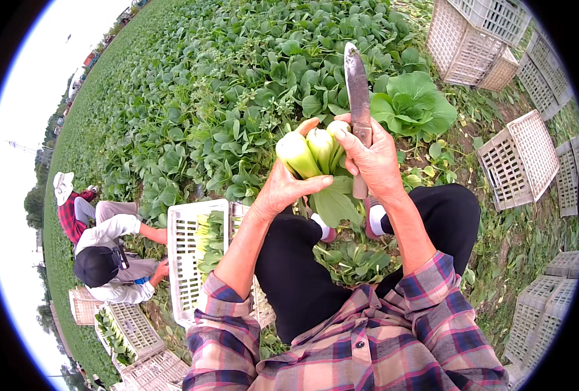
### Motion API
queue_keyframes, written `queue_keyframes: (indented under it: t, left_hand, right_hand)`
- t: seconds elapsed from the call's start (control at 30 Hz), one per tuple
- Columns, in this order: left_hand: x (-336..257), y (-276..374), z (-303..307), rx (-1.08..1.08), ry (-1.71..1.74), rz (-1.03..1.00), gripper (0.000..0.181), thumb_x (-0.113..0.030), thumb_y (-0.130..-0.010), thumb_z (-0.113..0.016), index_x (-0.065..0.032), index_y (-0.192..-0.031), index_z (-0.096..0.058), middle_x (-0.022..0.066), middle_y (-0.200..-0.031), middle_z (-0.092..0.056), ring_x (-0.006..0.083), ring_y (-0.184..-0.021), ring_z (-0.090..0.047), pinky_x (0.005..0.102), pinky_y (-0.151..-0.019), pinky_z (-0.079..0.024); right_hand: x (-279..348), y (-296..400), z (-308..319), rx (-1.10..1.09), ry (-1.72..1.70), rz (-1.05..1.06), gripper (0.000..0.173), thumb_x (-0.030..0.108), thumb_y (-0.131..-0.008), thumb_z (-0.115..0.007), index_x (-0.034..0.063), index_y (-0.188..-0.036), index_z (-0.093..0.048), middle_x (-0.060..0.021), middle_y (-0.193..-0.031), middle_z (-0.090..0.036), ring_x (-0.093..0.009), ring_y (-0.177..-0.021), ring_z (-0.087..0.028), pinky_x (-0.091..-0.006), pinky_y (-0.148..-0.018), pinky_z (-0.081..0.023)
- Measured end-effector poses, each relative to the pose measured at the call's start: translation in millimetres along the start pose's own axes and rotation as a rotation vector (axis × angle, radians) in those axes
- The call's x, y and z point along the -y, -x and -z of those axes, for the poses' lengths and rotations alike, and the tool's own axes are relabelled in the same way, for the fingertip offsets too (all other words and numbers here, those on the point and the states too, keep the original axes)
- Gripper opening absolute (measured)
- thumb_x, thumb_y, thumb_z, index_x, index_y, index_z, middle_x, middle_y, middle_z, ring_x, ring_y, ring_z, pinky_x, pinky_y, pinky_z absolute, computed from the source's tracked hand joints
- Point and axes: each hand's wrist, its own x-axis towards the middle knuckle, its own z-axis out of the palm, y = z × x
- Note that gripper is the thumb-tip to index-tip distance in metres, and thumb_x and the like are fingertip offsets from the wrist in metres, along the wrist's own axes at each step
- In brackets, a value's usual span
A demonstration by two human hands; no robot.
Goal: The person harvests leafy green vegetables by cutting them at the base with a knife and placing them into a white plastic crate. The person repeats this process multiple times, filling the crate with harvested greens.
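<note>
My left hand (284,185) is closed around several heads of bok choy (301,154), their pale bases up and the leaves hanging below. My right hand (378,156) grips a knife (358,83) by its wooden handle, the blade pointing up and away from me. The blade's metal looks stained. The thumb of that hand presses against the rightmost bok choy base. Below the hands, cut leafy greens (358,261) lie on the ground between my feet. A white plastic crate (184,259) to my left holds bok choy laid in rows.
A dense bed of growing bok choy (211,107) spreads ahead, with one large pale-green leafy plant (414,105) near the knife. Slatted crates (519,161) stand on the right; filled crates (123,337) sit at lower left. Two people (109,264) crouch on the left, one reaching to the white crate.
</note>
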Motion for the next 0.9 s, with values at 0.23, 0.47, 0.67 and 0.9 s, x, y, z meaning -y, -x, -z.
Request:
queue_keyframes:
  t: [0.23,0.47,0.67,0.9]
  left_hand:
    - [6.2,-9.8,8.9,0.101,0.218,0.292,0.064,-0.009,-0.073,-0.081,-0.0051,-0.129,-0.052,0.0039,-0.118,-0.061,0.0138,-0.108,-0.058,0.0327,-0.096,-0.047]
    - [27.6,-12.3,139.8,-0.221,-0.648,0.299,0.042,-0.008,-0.076,-0.079,-0.0008,-0.114,-0.061,0.0025,-0.102,-0.068,0.0088,-0.087,-0.061,0.0268,-0.077,-0.052]
    - [106.2,-2.1,210.6,0.291,-1.466,0.487,0.052,-0.018,-0.068,-0.074,-0.0011,-0.114,-0.056,0.0179,-0.106,-0.065,0.0352,-0.106,-0.061,0.0434,-0.091,-0.049]
    - [245.4,14.1,282.3,0.645,-1.582,0.851,0.054,-0.017,-0.063,-0.076,-0.0017,-0.113,-0.059,0.0214,-0.129,-0.050,0.0339,-0.105,-0.063,0.0418,-0.091,-0.051]
  right_hand:
    - [-23.5,-18.6,-2.4,0.018,0.038,-0.114,0.029,0.024,-0.095,-0.064,0.0036,-0.115,-0.058,0.0064,-0.070,-0.047,-0.002,-0.051,-0.038,-0.0192,-0.043,-0.034]
    - [-110.5,-45.3,-15.7,-0.029,0.180,-0.218,0.036,0.039,-0.098,-0.057,0.0035,-0.102,-0.057,0.0003,-0.067,-0.057,-0.005,-0.049,-0.048,-0.0217,-0.042,-0.037]
    - [-254.0,-31.3,-10.6,0.195,0.490,-0.489,0.034,0.035,-0.097,-0.052,0.0008,-0.093,-0.057,-0.0117,-0.070,-0.065,-0.024,-0.060,-0.062,-0.0396,-0.062,-0.048]
    - [-380.2,-43.5,-19.3,0.492,0.672,-0.707,0.042,0.037,-0.097,-0.047,-0.0027,-0.095,-0.058,-0.0277,-0.090,-0.064,-0.047,-0.087,-0.060,-0.0545,-0.079,-0.046]
